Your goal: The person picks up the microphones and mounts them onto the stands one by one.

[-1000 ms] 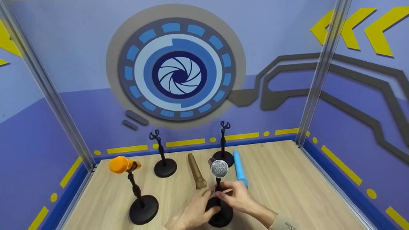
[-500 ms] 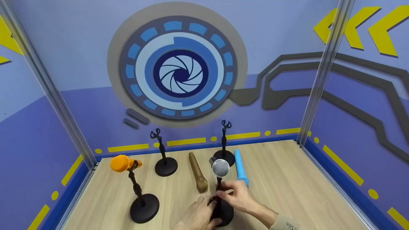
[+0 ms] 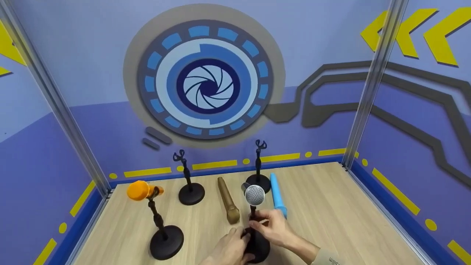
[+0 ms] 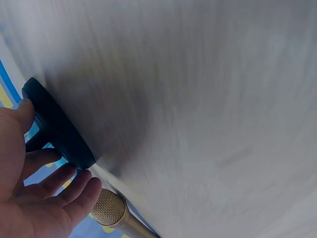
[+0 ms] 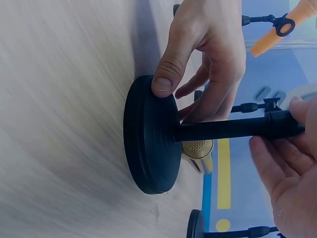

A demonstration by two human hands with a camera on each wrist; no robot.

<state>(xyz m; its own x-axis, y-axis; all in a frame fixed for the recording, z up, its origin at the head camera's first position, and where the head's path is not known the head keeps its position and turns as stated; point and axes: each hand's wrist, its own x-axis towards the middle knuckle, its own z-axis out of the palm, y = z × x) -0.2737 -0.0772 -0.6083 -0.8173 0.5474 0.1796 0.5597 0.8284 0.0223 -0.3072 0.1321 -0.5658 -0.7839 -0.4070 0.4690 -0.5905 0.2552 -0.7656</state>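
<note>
A black desk microphone stand (image 3: pixel 262 244) stands at the front middle, bearing a microphone with a silver mesh head (image 3: pixel 254 195). My left hand (image 3: pixel 230 247) holds its round base (image 5: pixel 148 139) from the left, the thumb on the near edge and the fingers at the far side. With thumb and fingers, my right hand (image 3: pixel 274 228) pinches the pole just below the microphone. The gold-brown microphone (image 3: pixel 229 202) lies beyond my left fingers, its mesh head (image 4: pixel 109 207) close to them in the left wrist view. To the right, a light blue microphone (image 3: pixel 278 197) lies on the table.
On the left stands another stand (image 3: pixel 166 242) bearing an orange microphone (image 3: pixel 140 190). Two stands with bare clips, one back left (image 3: pixel 191 193) and one back right (image 3: pixel 258 162), rise near the rear wall. Metal posts (image 3: pixel 362 106) and printed panels enclose the wooden table (image 3: pixel 331 198).
My left hand has shifted right and down onto the stand's base, uncovering the brown microphone's head. My right hand keeps its pinch on the pole.
</note>
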